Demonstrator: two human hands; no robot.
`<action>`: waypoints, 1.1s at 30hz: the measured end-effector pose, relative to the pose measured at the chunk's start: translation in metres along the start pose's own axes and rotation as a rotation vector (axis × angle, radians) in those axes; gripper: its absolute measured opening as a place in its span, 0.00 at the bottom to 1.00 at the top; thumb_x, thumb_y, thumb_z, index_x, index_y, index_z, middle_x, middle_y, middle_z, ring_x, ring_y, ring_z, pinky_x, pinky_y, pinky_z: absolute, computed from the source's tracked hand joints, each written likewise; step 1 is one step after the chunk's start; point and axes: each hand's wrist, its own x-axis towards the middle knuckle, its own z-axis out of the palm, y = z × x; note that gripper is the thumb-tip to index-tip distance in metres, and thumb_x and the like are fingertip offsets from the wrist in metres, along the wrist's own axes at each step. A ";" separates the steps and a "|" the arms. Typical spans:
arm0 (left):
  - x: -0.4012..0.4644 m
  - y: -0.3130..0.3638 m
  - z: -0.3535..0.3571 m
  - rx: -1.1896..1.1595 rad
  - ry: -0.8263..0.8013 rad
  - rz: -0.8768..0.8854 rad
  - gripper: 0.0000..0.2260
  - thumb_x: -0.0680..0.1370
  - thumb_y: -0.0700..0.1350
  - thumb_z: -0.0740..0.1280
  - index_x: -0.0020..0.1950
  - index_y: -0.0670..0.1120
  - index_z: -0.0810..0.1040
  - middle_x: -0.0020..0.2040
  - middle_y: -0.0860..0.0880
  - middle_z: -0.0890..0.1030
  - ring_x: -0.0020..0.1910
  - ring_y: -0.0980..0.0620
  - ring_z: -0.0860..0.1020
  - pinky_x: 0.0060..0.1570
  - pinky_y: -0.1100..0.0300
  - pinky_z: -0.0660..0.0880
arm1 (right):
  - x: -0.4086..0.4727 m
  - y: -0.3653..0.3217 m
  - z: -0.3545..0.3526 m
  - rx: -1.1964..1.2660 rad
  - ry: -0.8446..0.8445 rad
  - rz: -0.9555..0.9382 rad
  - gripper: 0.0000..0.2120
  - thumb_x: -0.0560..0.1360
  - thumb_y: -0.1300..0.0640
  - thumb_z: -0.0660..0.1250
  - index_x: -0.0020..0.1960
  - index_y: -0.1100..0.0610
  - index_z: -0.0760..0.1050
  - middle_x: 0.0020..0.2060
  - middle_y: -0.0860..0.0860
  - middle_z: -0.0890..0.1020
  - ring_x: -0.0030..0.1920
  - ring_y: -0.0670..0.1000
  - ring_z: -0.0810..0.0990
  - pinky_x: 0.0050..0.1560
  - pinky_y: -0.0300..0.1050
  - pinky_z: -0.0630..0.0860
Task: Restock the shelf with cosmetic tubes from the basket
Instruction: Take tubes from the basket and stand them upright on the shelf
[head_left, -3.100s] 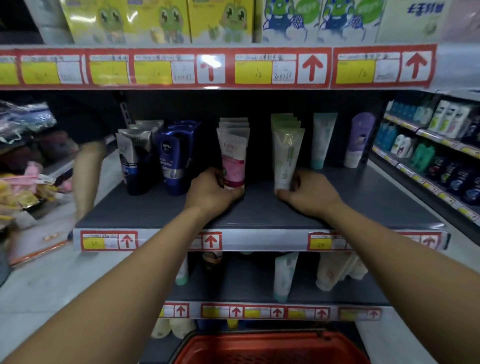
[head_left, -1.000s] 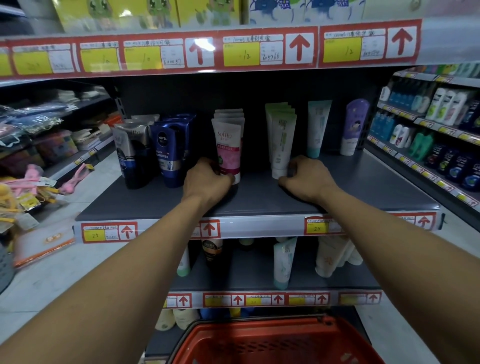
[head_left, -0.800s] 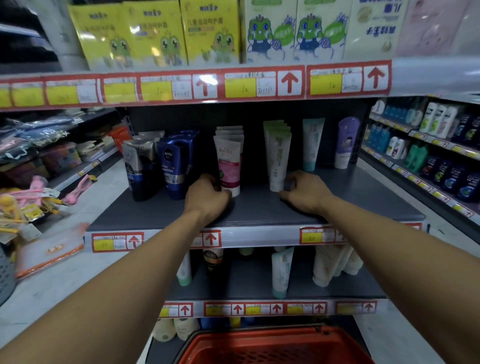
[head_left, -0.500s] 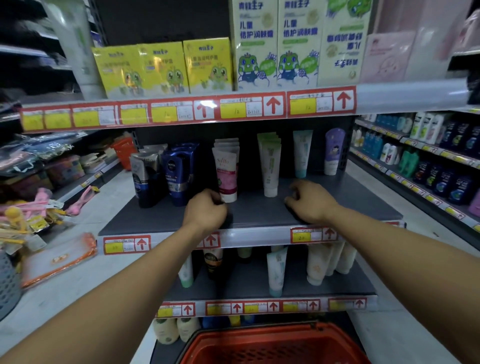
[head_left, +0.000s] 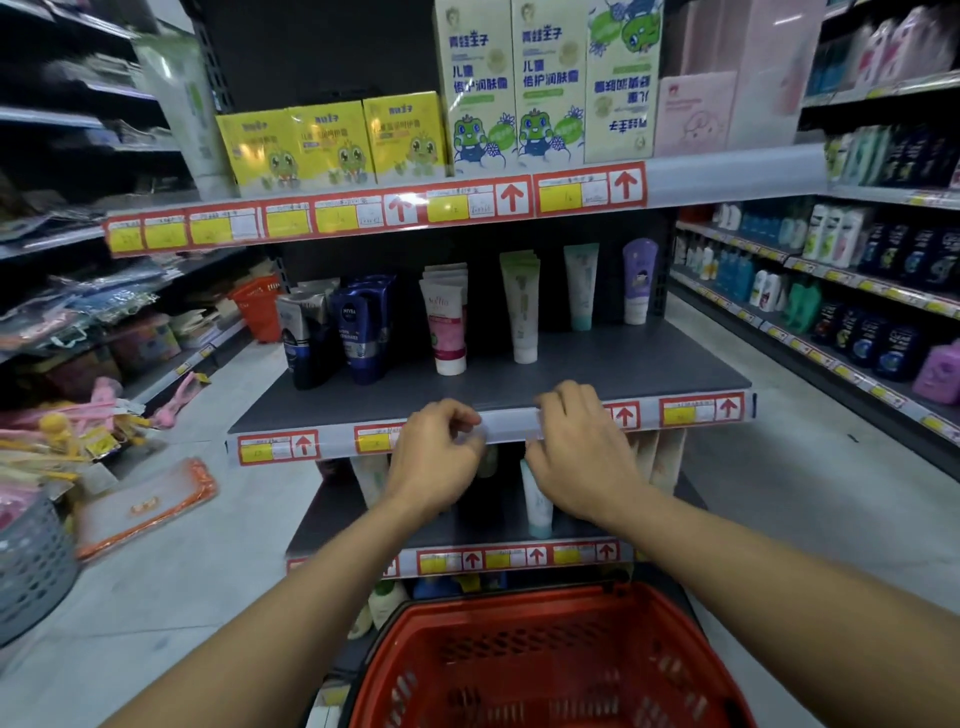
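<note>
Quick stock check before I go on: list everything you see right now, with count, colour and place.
pink-and-white tubes: one row, several deep, middle shelf, centre-left
pale green tubes: one row, several deep, right of the pink ones
teal-capped tube: one, white and teal, further right, set back
purple tube: one, far right of the middle shelf
dark blue tubes: a cluster, middle shelf left
silver-and-navy tubes: a few, leftmost
yellow boxes: three, top shelf left
tall frog-print boxes: three, white and green, top shelf centre
basket: one, red, bottom centre; no tubes visible inside
left hand: empty, at the shelf's front edge
right hand: empty, beside it
</note>
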 end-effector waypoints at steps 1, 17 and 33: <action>-0.006 -0.002 0.005 0.004 -0.010 -0.009 0.08 0.74 0.42 0.71 0.52 0.51 0.82 0.49 0.54 0.82 0.49 0.54 0.80 0.52 0.55 0.77 | -0.008 -0.002 0.001 0.010 0.006 0.009 0.17 0.73 0.50 0.64 0.58 0.58 0.74 0.52 0.54 0.74 0.53 0.55 0.72 0.54 0.50 0.74; -0.113 -0.100 0.103 0.046 -0.347 -0.299 0.05 0.77 0.40 0.69 0.50 0.50 0.80 0.44 0.55 0.82 0.44 0.53 0.80 0.44 0.59 0.74 | -0.160 0.036 0.104 0.225 -0.623 0.185 0.16 0.79 0.47 0.63 0.62 0.56 0.72 0.58 0.54 0.73 0.60 0.55 0.71 0.61 0.53 0.73; -0.188 -0.231 0.212 0.130 -0.735 -0.709 0.06 0.77 0.42 0.66 0.44 0.51 0.81 0.50 0.49 0.86 0.50 0.50 0.82 0.47 0.60 0.75 | -0.302 0.078 0.263 0.238 -1.272 0.540 0.17 0.82 0.53 0.63 0.65 0.63 0.74 0.61 0.57 0.81 0.60 0.55 0.80 0.49 0.40 0.69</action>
